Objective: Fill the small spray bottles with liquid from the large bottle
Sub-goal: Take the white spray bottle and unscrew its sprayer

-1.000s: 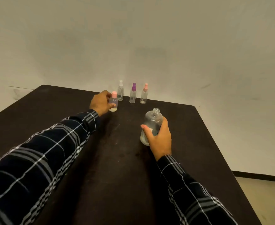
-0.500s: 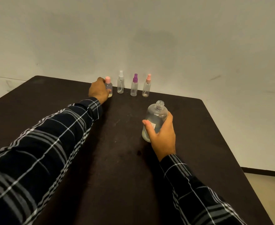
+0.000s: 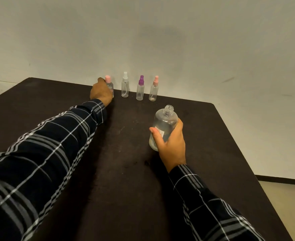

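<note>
While the left hand (image 3: 100, 92) grips a pink-capped spray bottle (image 3: 109, 84), the right hand (image 3: 172, 144) clasps the clear, uncapped large bottle (image 3: 165, 120).

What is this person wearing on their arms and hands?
A dark plaid shirt crossed by white and grey lines; the left sleeve and right sleeve match and end in cuffs at the wrists. The left hand and right hand are bare: no gloves, rings or watch show.

Left hand (image 3: 100, 92): spray bottle (image 3: 110, 84). Right hand (image 3: 172, 146): large bottle (image 3: 165, 119).
</note>
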